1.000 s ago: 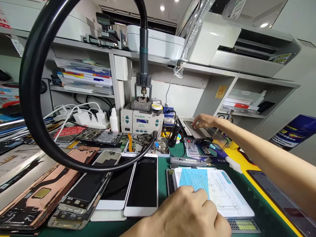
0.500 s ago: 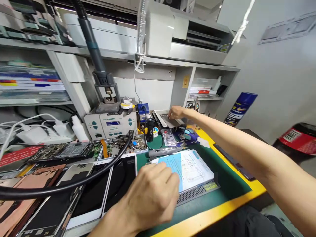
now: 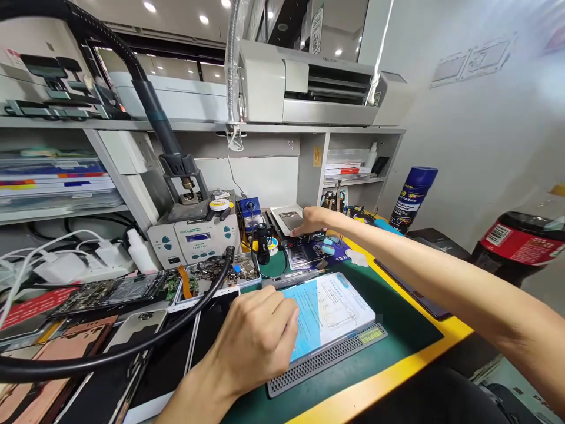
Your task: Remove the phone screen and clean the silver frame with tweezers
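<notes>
My left hand (image 3: 261,335) is closed in a fist in front of me, over the left edge of a booklet (image 3: 329,312) with a blue and white cover. Whatever its curled fingers may hold is hidden. The booklet lies on a grey perforated plate (image 3: 326,360). Farther back, my outstretched right hand (image 3: 314,219) grips the right part of a dark, flat, phone-like panel (image 3: 289,220). Its thumb shows at the near side, while the other fingers are mostly out of sight. Beneath the panel are a white-rimmed tray (image 3: 276,213) and a black box-shaped device (image 3: 304,239).
A rework station (image 3: 198,241) with a thick black hose (image 3: 176,347) stands left of centre. Phone parts (image 3: 136,330) and a parts tray (image 3: 220,271) fill the left. To the right are a blue spray can (image 3: 412,200) and a cola bottle (image 3: 521,241).
The view has tilted up, showing more of the upper shelf. My right hand has shifted from the panel's middle to its right part. My left hand remains closed, slightly farther left.
</notes>
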A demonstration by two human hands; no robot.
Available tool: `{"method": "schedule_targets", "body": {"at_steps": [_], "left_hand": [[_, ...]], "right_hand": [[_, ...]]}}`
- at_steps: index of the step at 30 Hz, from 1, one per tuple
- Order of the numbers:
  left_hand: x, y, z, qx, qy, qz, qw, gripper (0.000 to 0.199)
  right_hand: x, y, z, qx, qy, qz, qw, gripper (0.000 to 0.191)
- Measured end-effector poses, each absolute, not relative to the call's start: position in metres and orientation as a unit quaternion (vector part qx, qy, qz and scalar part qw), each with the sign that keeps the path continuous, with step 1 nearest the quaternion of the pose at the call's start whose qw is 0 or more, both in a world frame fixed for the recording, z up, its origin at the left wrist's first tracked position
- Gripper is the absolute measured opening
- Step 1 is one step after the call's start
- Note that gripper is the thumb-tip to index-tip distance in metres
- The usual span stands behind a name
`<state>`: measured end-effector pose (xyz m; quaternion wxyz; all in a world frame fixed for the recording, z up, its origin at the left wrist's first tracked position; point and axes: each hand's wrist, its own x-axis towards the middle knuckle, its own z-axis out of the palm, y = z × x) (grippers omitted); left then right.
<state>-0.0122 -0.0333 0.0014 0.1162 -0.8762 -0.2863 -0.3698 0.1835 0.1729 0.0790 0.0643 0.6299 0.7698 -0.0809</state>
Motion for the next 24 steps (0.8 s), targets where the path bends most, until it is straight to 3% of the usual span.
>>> {"method": "schedule_targets", "body": {"at_steps": [13,24], "left_hand": [[-0.013,-0.034,0.006,-0.872,-0.293,-0.369,0.133,0.023],[-0.020,-0.029,0.004,-0.869,-0.308,-0.365,0.131,0.016]], "right_hand": [[0.172,0.152,0.083,0.647,0.755,-0.100,0.041,0.032],[0.219,0.151,0.095,0.681,0.722,-0.122,-0.021,0.031]]}}
